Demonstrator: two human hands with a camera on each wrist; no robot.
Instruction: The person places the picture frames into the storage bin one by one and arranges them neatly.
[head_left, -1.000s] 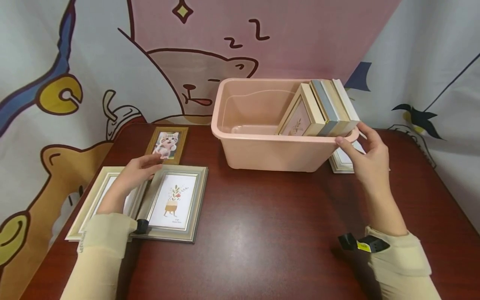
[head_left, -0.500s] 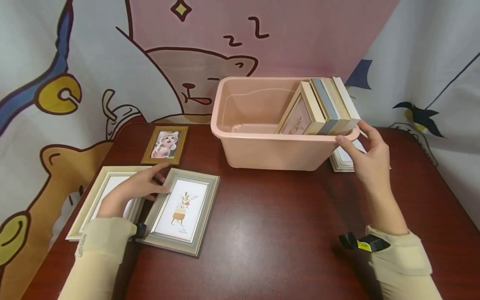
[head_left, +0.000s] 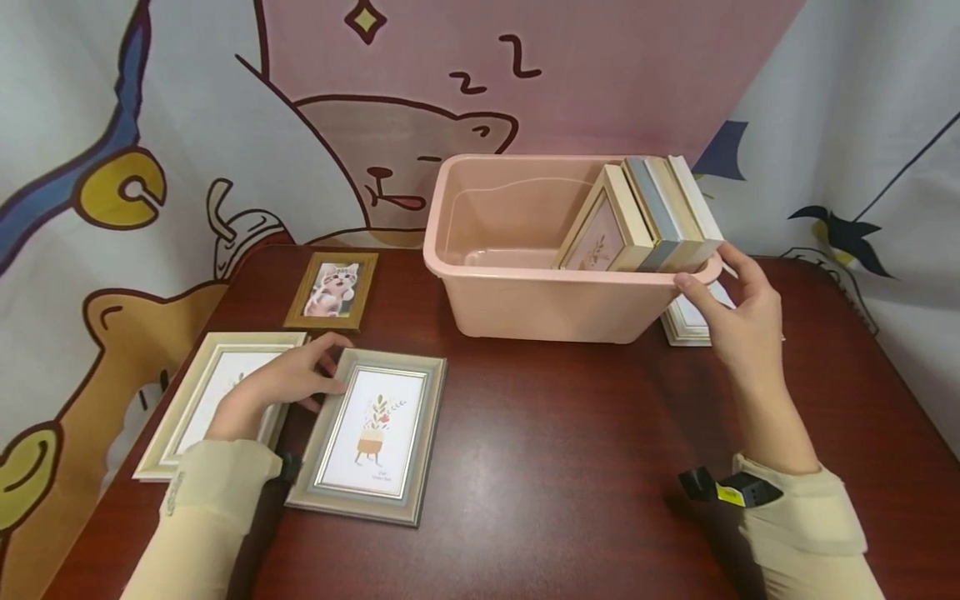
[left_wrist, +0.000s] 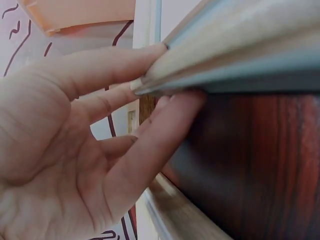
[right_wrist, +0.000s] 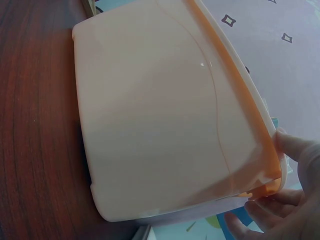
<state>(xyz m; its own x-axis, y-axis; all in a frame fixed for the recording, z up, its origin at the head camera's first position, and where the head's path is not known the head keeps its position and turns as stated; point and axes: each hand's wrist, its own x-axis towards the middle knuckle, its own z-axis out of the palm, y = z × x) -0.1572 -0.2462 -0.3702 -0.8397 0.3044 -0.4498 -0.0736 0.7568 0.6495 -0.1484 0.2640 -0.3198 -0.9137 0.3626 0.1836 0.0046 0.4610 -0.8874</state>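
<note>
My left hand [head_left: 288, 379] pinches the upper left edge of a silver-beige picture frame [head_left: 373, 437] with a potted-plant print. In the left wrist view, the thumb lies on top of the frame's border [left_wrist: 225, 50] and fingertips reach beneath it. That frame is slightly raised on the hand's side. On the right, my right hand [head_left: 742, 321] grips the front right corner rim of a pink plastic bin [head_left: 555, 308]. The right wrist view shows its thumb over the rim and fingers below. Several picture frames [head_left: 652, 212] stand leaning at the bin's right end.
Left of the held frame lies a cream picture frame [head_left: 176, 429], partly under my left forearm. Behind it is a small brown frame [head_left: 298, 304] with a kitten photo. White frames [head_left: 684, 321] lie behind the bin's right side on the dark wooden table [head_left: 547, 467].
The silver-beige frame has slid right and toward me, away from the cream frame, with my left hand now holding its edge. My right hand has stayed on the bin rim.
</note>
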